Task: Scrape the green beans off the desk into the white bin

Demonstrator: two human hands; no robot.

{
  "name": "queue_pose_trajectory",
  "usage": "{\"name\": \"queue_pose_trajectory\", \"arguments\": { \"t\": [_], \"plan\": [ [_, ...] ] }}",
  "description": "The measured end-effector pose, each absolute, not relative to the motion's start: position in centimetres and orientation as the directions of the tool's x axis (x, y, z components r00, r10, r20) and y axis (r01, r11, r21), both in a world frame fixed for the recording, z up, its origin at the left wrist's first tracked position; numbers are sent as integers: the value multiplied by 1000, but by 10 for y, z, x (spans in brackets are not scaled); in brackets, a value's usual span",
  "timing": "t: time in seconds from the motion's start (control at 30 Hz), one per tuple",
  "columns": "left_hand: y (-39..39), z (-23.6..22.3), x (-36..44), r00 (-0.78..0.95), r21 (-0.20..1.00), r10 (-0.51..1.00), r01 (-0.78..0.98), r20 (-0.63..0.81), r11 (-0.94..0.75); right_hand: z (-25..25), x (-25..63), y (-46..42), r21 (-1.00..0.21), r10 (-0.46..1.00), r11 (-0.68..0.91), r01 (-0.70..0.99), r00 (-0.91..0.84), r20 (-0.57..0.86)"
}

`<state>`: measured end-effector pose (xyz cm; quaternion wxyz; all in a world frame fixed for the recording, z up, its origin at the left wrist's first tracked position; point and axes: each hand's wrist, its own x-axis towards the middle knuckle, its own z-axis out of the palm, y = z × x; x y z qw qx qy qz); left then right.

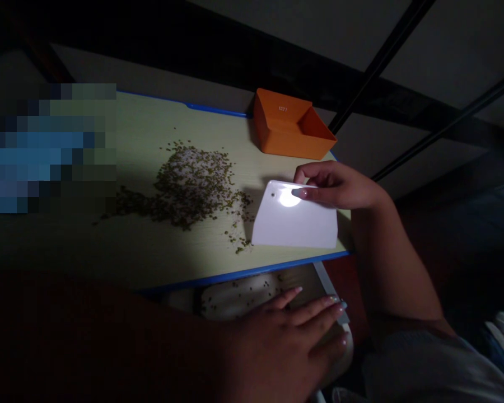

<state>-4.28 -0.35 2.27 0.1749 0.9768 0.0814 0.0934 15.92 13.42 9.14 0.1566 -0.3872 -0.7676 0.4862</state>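
Note:
My right hand (336, 187) pinches the top edge of a white plastic scraper (294, 221), with the thumb on its near face. The scraper's left corner is beside a thin scatter of grains at the right of a pile of small green and whitish grains (193, 187). The pile lies on a pale table top (151, 257). Below the table's blue edge, my left hand (294, 330) is stretched out, palm down, fingers apart, over an open drawer (325, 280). Whether it touches the drawer is unclear. Nothing shows in its fingers.
An orange open box (294, 126) stands at the table's back right corner. In the drawer lies a whitish surface (235, 296) dotted with dark grains. Blurred-out squares cover the far left. The surroundings are dark.

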Motion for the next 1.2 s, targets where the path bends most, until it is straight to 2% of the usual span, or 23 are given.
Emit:
{"name": "queue_pose_trajectory", "arguments": {
  "t": [0.2, 0.53, 0.97, 1.2],
  "plan": [
    [-3, 21, -43, 973, 328, 173, 115, 154, -938, 91, 158, 134, -850, 767, 213, 482, -621, -159],
    [-1, 24, -43, 975, 355, 166, 103, 151, -929, 95, 164, 136, -875, 868, 190, 446, -493, -63],
    [-3, 21, -43, 954, 317, 207, 132, 216, -939, 92, 160, 135, -873, 801, 186, 451, -585, -131],
    [-7, 16, -40, 952, 399, 239, 147, 192, -905, 93, 160, 135, -886, 781, 196, 420, -614, -119]
  ]
}}
